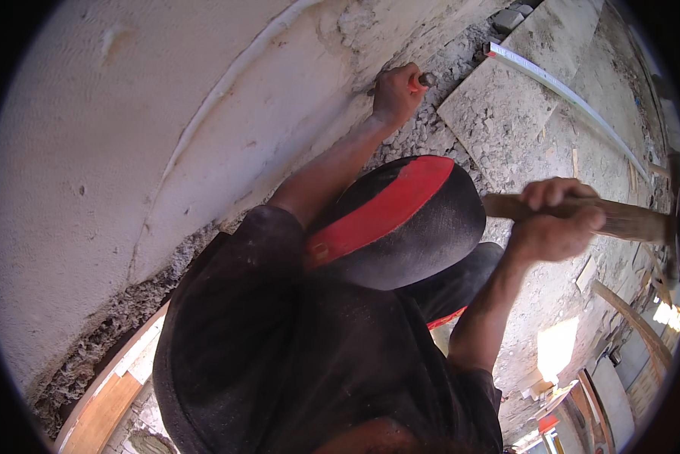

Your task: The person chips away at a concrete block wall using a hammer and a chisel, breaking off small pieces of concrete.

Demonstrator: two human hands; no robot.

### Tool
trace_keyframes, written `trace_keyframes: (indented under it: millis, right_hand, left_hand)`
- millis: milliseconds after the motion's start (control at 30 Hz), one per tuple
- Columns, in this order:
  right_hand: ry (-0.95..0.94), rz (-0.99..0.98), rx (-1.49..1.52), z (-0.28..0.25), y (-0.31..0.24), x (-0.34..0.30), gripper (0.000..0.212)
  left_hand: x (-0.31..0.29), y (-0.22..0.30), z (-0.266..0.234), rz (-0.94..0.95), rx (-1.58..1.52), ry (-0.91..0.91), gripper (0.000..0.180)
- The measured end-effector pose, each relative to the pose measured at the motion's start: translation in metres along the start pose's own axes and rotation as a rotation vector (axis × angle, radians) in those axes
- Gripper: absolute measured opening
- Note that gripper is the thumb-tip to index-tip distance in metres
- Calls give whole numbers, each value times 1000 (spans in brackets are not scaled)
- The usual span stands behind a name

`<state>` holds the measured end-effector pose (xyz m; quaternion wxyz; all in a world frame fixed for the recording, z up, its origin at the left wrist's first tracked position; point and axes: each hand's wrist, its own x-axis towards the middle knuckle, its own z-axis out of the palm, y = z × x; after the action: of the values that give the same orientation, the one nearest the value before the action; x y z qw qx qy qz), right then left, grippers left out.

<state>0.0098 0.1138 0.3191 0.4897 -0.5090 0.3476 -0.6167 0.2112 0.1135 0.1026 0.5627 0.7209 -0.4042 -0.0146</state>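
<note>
My left hand (396,94) is closed around a chisel (428,79) with an orange-red grip and a dark metal striking end. It is held against the foot of the plastered wall (279,136), where the plaster is broken; the chisel's tip is hidden. Raised off to the right, my right hand (555,219) is wrapped round the wooden handle of a hammer (635,219). The hammer's dark head lies near the right rim of the view, blurred and partly cut off. The two hands are well apart, with my bent knee between them.
Rubble (419,140) lies along the wall's foot. Beside it is a dusty slab (499,98), with a long pale level-like bar (567,91) across it. A curved piece of wood (631,318) lies at the right. Wooden boards (105,408) are at the lower left.
</note>
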Motion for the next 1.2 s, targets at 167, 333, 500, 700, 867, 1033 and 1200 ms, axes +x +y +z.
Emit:
trace_keyframes:
  millis: [167, 333, 500, 700, 867, 1033, 1200]
  right_hand:
    - [-688, 187, -998, -37, 77, -23, 30]
    - [-240, 364, -392, -40, 17, 2, 36]
    - [-263, -306, -540, -37, 77, -13, 30]
    - [-592, 386, -870, -32, 60, -11, 33]
    - [-106, 39, -122, 1, 11, -3, 44]
    - [-695, -158, -778, -46, 114, -19, 32]
    - [-387, 300, -431, -35, 26, 5, 36]
  left_hand:
    - [-4, -7, 1, -21, -32, -25, 15]
    - [-7, -1, 1, -59, -48, -95, 16]
    - [-1, 0, 2, -22, -9, -34, 19]
    - [0, -16, -2, -45, -8, -45, 18]
    - [2, -5, -1, -62, -29, -41, 20]
    - [-3, 2, 5, -109, -33, -49, 18]
    - [-3, 0, 3, -55, 46, -48, 26]
